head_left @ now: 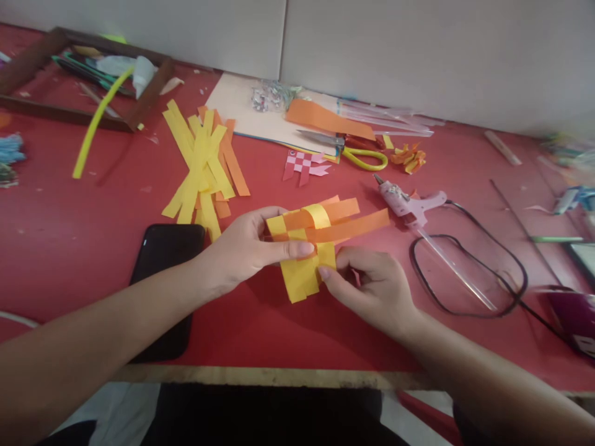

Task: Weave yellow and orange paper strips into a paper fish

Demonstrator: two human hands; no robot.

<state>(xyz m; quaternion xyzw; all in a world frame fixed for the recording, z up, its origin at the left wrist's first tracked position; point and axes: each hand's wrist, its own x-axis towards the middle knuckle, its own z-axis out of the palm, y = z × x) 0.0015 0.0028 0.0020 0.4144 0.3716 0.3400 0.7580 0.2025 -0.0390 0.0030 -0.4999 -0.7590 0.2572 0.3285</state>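
Yellow and orange paper strips, woven over and under one another [297, 282], are held up between my two hands above the red table. My left hand [253, 244] grips the weave from its left side, thumb lying across the front and fingers hidden behind. With thumb and forefinger, my right hand [367, 279] pinches the lower end of a yellow strip at the right side. Loose orange strip ends [356, 229] stick out to the right, and one yellow strip [318, 217] arches up near the top. Behind the weave lies a pink-and-red checked paper fish [304, 164].
A pile of loose paper strips [199, 161] and a black phone [167, 260] lie left. A pink glue gun [406, 201] with its looped cord [465, 313] rests right. Yellow-handled scissors [365, 158] lie behind; a wooden frame [51, 111] holds tools at far left.
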